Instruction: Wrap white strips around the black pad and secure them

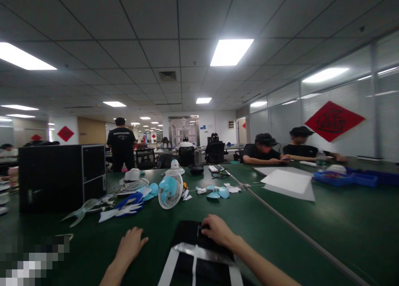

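We record that the flat black item with a silver band and white strips (183,235), beneath the right hand (220,232), is cut off by the bottom edge. Some of that hand's fingertips are hidden; we cannot tell whether they pinch the item or merely rest on it. The left hand (131,243) hides its own palm from us. To its left, a grey-and-white pixelated patch (26,263) masks part of the green tabletop (90,248). Far beyond the right hand, contents of the shallow blue plastic tray (363,180) are too blurred to identify, and black marks on the red diamond-shaped wall sign (335,120) are illegible.
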